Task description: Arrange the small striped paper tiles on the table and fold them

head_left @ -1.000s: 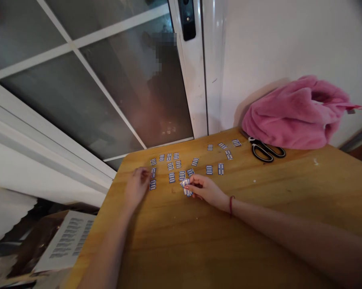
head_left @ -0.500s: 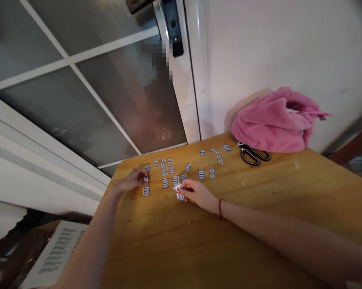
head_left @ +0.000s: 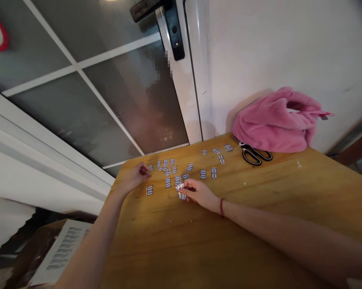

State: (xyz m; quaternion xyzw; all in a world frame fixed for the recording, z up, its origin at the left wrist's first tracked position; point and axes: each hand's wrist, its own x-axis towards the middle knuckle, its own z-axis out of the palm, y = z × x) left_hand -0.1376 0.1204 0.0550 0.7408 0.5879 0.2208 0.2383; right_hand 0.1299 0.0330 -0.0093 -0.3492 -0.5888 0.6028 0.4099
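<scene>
My right hand point(head_left: 199, 195) is closed round a small fanned bunch of blue-and-white printed paper cards point(head_left: 181, 192), pinched between thumb and fingers above the wooden table. At the left, my left hand point(head_left: 138, 176) hovers with its thumb and fingers curled but apart, and no card shows in it. Just right of its fingertips, a small card point(head_left: 162, 169) lies tilted near the others. Below that hand a single card point(head_left: 149, 190) lies flat. Several like cards spread across the table's far side, among them one card point(head_left: 214, 173) right of the middle.
Black-handled scissors point(head_left: 255, 155) lie at the back right, partly under a pink plush bag point(head_left: 277, 122) against the wall. A framed glass door point(head_left: 133, 100) stands behind the wooden table point(head_left: 181, 249). Printed sheets point(head_left: 60, 249) rest in a box at lower left.
My left hand has let go of the small card, which now lies to its right by the other cards. My right hand keeps its bunch. The view has shifted slightly.
</scene>
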